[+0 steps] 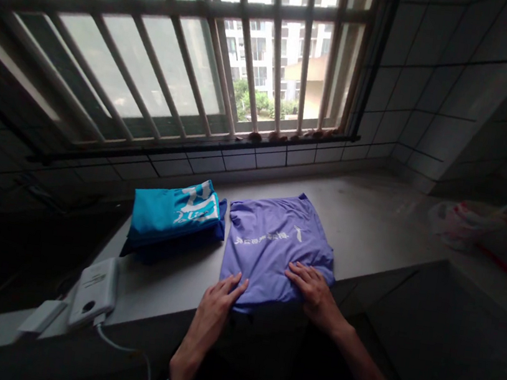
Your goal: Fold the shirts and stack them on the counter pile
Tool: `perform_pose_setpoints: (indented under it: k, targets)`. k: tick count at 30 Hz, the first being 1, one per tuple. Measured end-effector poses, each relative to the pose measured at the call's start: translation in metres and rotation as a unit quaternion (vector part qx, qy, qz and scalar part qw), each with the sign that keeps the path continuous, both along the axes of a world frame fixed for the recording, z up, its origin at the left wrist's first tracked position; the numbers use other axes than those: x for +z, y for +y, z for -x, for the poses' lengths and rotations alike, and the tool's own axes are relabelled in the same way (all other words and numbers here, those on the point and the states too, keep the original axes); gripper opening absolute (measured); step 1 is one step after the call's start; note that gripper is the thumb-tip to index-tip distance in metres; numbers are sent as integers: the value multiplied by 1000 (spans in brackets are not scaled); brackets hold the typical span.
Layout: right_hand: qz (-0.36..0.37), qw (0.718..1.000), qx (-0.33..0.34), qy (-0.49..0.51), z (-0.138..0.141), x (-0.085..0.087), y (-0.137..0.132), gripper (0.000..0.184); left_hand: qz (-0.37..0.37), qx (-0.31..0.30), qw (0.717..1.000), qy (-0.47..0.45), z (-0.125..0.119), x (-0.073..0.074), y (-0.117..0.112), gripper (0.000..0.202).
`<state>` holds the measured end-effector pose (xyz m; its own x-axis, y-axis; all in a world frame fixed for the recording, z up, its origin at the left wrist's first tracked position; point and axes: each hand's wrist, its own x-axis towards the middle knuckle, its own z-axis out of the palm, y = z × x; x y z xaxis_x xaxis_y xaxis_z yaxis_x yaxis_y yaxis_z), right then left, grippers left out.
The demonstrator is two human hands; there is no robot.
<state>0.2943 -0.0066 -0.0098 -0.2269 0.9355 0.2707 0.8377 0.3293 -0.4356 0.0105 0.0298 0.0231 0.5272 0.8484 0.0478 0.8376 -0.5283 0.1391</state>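
A purple garment point(273, 218) with white printing lies folded into a rough square on the counter, its near edge reaching the counter's front edge. My left hand point(219, 298) rests on its near left corner, fingers stretched out over the cloth. On the near right part, my right hand point(313, 286) lies flat with its fingers spread. Neither hand grips the fabric. Just left of the purple garment sits a folded stack of clothes, with a teal garment point(161, 208) bearing white print on top and dark blue cloth point(179, 249) beneath.
A white power bank point(95, 290) with a cable point(118, 346) stands at the front left, beside a small white block point(44, 316). A barred window point(204, 70) rises behind the counter point(372, 219). At the right are a crumpled plastic bag point(459, 222) and a red-handled object point(498, 261).
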Motion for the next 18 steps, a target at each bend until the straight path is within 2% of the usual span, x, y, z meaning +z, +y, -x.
perform_pose_setpoints:
  k: [2, 5, 8, 9, 11, 12, 14, 16, 18]
  targets:
    - [12, 999, 35, 29, -11, 11, -9, 70, 48, -9, 999, -20, 10, 8, -10, 63]
    - [43, 995, 66, 62, -29, 28, -31, 61, 98, -5, 993, -72, 33, 11, -31, 60]
    - [80, 985, 118, 100, -43, 51, -34, 62, 73, 24, 990, -115, 47, 26, -32, 63]
    - [85, 983, 124, 109, -47, 61, -27, 62, 58, 29, 991, -120, 46, 37, -24, 62]
    - [66, 987, 94, 109, -51, 84, -2, 59, 28, 31, 992, -123, 32, 64, 1, 54]
    - [37, 992, 59, 102, -51, 96, 13, 58, 4, 41, 991, -124, 21, 79, 17, 47]
    - [-58, 993, -59, 85, -43, 113, 41, 57, -78, 71, 984, -143, -6, 100, 51, 44]
    - [-134, 975, -158, 74, -27, 116, 58, 55, -196, 103, 962, -159, -31, 102, 78, 50]
    - [-129, 976, -166, 56, -8, 101, 63, 51, -238, 92, 956, -143, -47, 83, 96, 54]
